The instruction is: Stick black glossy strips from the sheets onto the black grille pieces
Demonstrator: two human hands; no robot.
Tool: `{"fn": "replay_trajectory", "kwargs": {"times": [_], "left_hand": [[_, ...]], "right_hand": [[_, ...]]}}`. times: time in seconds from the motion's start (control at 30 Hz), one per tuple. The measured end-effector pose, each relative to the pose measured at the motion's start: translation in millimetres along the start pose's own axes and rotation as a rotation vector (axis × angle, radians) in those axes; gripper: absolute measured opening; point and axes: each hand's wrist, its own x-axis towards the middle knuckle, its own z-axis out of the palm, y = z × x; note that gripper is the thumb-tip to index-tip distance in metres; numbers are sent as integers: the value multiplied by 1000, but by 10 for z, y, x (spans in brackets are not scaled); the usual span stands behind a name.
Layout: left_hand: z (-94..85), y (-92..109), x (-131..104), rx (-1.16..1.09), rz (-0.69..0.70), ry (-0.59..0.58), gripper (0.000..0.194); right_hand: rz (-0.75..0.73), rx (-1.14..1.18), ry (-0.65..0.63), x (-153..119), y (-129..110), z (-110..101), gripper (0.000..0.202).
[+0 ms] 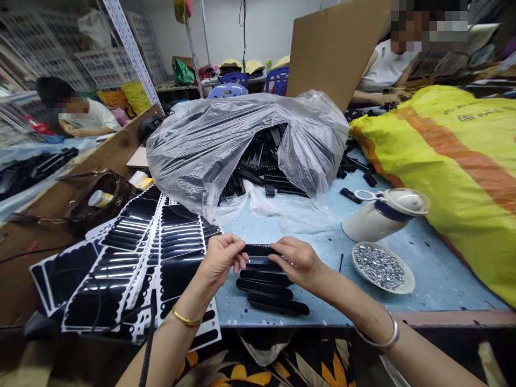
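My left hand (224, 257) pinches the left end of a narrow black piece with a fine patterned top edge (258, 249). At its right end, the fingers of my right hand (299, 259) are closed on the same piece. The piece is level, just above the blue table cover. Below it, several long black pieces with rounded ends (264, 288) lie side by side. Left of my hands are fanned white sheets bearing glossy black rounded strips (181, 234). Whether a strip is also between my fingers I cannot make out.
Behind my hands, a big clear plastic bag (201, 142) spills black toothed parts (268, 161). To the right are a bowl of small shiny metal bits (379, 267), a white lidded mug (368, 223) and a yellow sack (451, 156). A brown handbag (105, 196) lies left. Two people sit beyond.
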Motion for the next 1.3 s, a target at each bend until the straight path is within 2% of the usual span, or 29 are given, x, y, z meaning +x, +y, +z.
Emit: {"fn": "replay_trajectory", "kwargs": {"times": [0.07,0.13,0.27,0.37,0.47,0.6,0.7,0.77,0.97,1.03,1.17,1.3], "left_hand": [[-33,-52,-13,22,-4,25,44],[-88,-139,-13,76,20,106,45],[-220,-364,23,373,117,297,35],[-252,-488,70,642,182,277,28],[-221,-541,132,771,209,221,18],[-227,-583,198,742,138,146,17],[-302,-617,196,705,71,123,19],[-355,-618,175,696,51,117,19],[-361,-519,230,836,266,226,18],[-317,-498,305,846,276,195,26],[-250,-517,444,836,261,122,23],[-269,-575,482,786,239,98,24]], "right_hand": [[23,45,21,-14,-7,1,17],[74,77,36,-45,0,-46,16],[291,70,74,-203,122,-221,14],[546,140,71,-367,253,-263,13],[773,318,77,-485,309,-157,19],[881,535,57,-563,236,48,24],[861,588,-4,-610,160,109,21],[811,512,-19,-632,157,90,18],[526,87,66,-538,392,-13,14],[407,44,31,-465,461,2,15],[199,34,-95,-323,487,54,15],[166,22,-190,-251,455,51,15]]}}
